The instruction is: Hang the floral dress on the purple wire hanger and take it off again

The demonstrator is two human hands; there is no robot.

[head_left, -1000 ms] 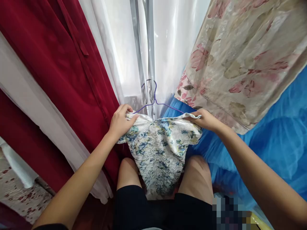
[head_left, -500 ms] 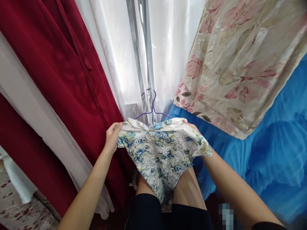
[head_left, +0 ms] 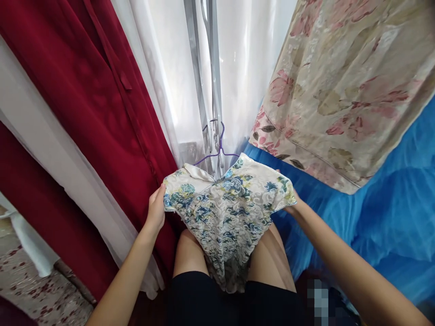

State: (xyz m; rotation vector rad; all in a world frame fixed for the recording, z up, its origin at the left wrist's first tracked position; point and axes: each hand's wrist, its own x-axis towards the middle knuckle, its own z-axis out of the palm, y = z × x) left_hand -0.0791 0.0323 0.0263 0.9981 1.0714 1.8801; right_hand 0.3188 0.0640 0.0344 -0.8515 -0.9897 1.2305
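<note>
A white dress (head_left: 227, 213) with blue and yellow-green flowers hangs in front of my legs on a purple hanger (head_left: 221, 144). It has short sleeves and a V-shaped neckline. My left hand (head_left: 157, 210) grips the edge of the left sleeve, thumb on the front. At the other side, my right hand (head_left: 291, 204) holds the right sleeve from behind; cloth covers most of its fingers, and just a fingertip shows over the shoulder. Both sleeves are spread outward. The dress's lower part narrows away between my knees.
Grey metal rack bars (head_left: 214, 59) rise behind the hanger, before a white curtain (head_left: 244, 59). Red cloth (head_left: 102, 122) hangs at left. To the right hang a beige floral cloth (head_left: 326, 104) and blue ruffled fabric (head_left: 390, 231). A blurred patch lies at the lower right.
My right hand has slid from the top of the shoulder to behind the right sleeve. That shoulder now lies flatter and higher, and the left hand has slipped slightly down the sleeve edge.
</note>
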